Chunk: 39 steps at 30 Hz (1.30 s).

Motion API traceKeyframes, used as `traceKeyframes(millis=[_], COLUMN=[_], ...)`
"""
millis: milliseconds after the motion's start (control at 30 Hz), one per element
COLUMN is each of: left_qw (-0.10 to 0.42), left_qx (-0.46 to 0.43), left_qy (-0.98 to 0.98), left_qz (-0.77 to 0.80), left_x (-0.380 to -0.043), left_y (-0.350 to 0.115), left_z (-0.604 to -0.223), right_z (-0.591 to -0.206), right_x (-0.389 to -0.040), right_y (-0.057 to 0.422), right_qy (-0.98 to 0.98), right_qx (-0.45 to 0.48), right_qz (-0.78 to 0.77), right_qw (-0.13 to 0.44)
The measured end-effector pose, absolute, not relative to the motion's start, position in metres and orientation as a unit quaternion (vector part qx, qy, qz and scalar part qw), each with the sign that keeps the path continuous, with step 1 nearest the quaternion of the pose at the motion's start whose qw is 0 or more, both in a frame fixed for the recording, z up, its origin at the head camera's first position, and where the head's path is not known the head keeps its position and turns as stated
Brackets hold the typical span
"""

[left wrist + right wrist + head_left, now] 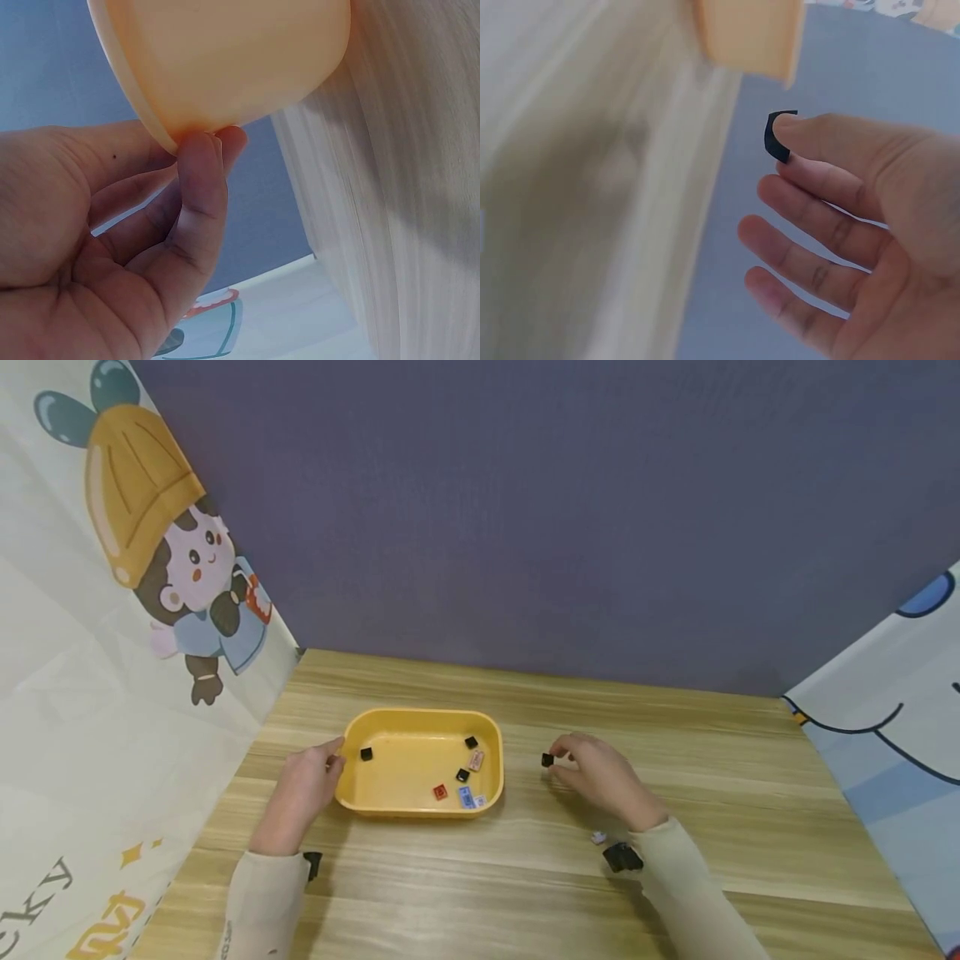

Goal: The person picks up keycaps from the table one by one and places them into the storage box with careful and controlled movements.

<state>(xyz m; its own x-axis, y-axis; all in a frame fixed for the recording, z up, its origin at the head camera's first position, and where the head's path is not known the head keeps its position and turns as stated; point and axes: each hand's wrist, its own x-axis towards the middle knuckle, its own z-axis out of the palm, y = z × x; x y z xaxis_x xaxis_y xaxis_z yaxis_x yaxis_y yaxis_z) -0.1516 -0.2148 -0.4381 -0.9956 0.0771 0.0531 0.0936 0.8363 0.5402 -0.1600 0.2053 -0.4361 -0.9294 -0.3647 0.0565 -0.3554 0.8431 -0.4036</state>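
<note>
A yellow plastic bin (420,812) stands on the wooden table. My left hand (303,785) pinches its left rim between thumb and fingers, as the left wrist view shows close up around the bin wall (240,60). Right of the bin, my right hand (600,777) pinches a small black keycap (547,760) between thumb and index finger. In the right wrist view the black keycap (776,139) appears side-on above the table, the other fingers spread loosely. Inside the bin lie several keycaps: black ones (366,754), a red one (440,792), a blue one (466,797) and a pinkish one (476,761).
A small whitish piece (598,837) lies on the table (465,893) near my right wrist. Black objects (622,857) show beside both sleeves. A dark blue-grey panel (525,527) rises behind the table, with printed cartoon sheets (90,735) at the sides.
</note>
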Motion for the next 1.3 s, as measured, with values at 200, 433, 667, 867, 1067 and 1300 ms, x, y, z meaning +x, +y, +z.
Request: traceKeyframes(millis=[200,433,667,867,1067,1300], left_qw=[0.015,0.015,0.004,0.016,0.013,0.017], left_qx=[-0.040,-0.038,-0.031,-0.043,-0.046,-0.049], left_qy=[-0.958,-0.958,-0.959,-0.959,-0.957,-0.957], left_qz=[-0.282,-0.283,-0.282,-0.280,-0.285,-0.284], left_x=[-0.150,-0.149,-0.148,-0.148,-0.150,-0.151], left_y=[-0.216,-0.217,-0.217,-0.217,-0.217,-0.217], left_z=[-0.438,-0.437,-0.436,-0.437,-0.438,-0.437], right_z=[-0.416,-0.391,-0.376,-0.372,-0.372,-0.373], right_x=[-0.171,-0.184,-0.191,-0.192,-0.193,-0.186], right_y=[0.164,0.112,0.079,0.067,0.065,0.086], right_qy=[0.954,0.944,0.935,0.937,0.934,0.930], right_qx=[-0.223,-0.267,-0.306,-0.304,-0.304,-0.309], right_qz=[-0.200,-0.193,-0.179,-0.173,-0.187,-0.195], right_qw=[-0.012,-0.013,-0.014,-0.012,-0.021,-0.040])
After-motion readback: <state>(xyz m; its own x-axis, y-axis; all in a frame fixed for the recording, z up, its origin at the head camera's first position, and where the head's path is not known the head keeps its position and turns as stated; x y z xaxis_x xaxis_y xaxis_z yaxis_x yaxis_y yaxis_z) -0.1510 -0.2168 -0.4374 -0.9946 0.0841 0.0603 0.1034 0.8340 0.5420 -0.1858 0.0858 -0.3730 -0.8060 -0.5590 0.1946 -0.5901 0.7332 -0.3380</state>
